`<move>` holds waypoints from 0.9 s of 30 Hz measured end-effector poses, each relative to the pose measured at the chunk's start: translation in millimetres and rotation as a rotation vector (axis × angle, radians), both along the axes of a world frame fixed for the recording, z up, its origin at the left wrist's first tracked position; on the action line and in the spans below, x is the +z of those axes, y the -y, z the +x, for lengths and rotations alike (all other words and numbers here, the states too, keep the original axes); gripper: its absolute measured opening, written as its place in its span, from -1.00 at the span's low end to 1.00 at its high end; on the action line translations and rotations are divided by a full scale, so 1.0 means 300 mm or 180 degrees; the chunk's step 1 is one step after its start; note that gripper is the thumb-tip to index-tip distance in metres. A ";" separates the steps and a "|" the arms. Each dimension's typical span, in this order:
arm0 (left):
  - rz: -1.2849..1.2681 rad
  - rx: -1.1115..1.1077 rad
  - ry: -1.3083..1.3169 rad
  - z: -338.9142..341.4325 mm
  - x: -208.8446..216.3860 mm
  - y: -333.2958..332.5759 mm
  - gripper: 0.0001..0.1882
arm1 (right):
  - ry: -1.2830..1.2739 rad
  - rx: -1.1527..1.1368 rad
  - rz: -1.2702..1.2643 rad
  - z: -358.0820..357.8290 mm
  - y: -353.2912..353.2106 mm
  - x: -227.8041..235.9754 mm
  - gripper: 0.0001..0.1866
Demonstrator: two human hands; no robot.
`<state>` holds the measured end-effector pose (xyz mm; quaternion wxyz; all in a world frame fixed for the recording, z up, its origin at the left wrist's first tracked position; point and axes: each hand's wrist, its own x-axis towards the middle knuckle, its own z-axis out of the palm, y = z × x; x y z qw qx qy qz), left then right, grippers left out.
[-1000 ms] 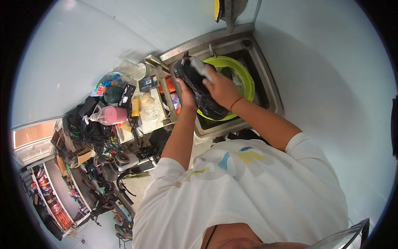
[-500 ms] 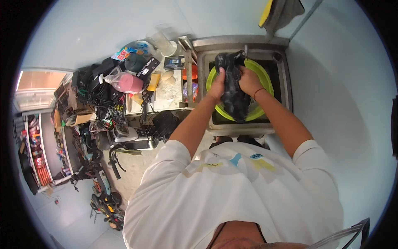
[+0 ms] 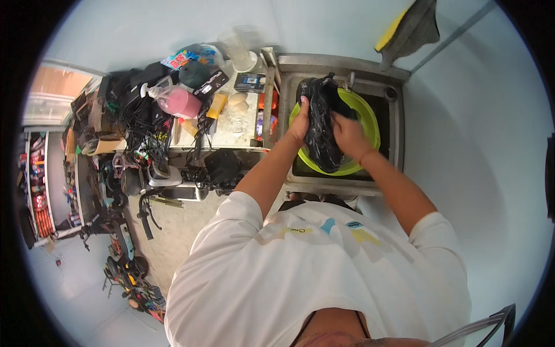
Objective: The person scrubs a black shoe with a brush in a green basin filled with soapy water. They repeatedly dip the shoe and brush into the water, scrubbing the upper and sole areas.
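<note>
A black shoe [image 3: 321,130] with whitish suds streaked over it is held lengthwise above a lime-green basin [image 3: 374,130]. My left hand [image 3: 300,120] grips the shoe along its left side, thumb on top. Against the shoe's right side is my right hand [image 3: 352,139], its fingers curled and slightly smeared by motion. Whatever those fingers may hold is hidden. Part of a dark shape shows in the basin just beyond the right hand. The basin stands in a metal sink [image 3: 399,110].
A tap [image 3: 352,78] rises behind the basin. Left of the sink, a cluttered counter carries a pump bottle of pink liquid [image 3: 180,103], a yellow block [image 3: 217,106], a small dark box [image 3: 250,82] and tangled cables. A yellow-and-grey cloth [image 3: 409,33] hangs at the back right.
The shoe has turned slightly and shows more of its streaked surface. My right hand has slid down and outward along its right side; the left keeps its grip. The view has shifted slightly.
</note>
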<state>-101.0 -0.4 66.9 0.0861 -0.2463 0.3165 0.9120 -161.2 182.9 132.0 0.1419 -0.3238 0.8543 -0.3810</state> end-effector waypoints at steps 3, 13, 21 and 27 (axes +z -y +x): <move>0.0120 -0.0024 0.0257 -0.003 0.089 -0.088 0.05 | -0.0262 -0.0253 0.0465 -0.015 0.045 0.078 -0.61; -0.0470 0.0201 -0.0133 0.012 0.004 -0.043 0.10 | -0.0225 -0.0150 0.0697 0.100 0.028 0.062 -0.60; -0.0636 0.0181 -0.0475 0.007 -0.011 -0.049 0.04 | 0.0193 -0.0254 0.0570 0.093 0.006 0.087 -0.64; -0.0351 0.0002 -0.0082 -0.012 0.078 -0.105 0.08 | -0.0130 -0.0475 0.0626 -0.046 -0.004 0.075 -0.67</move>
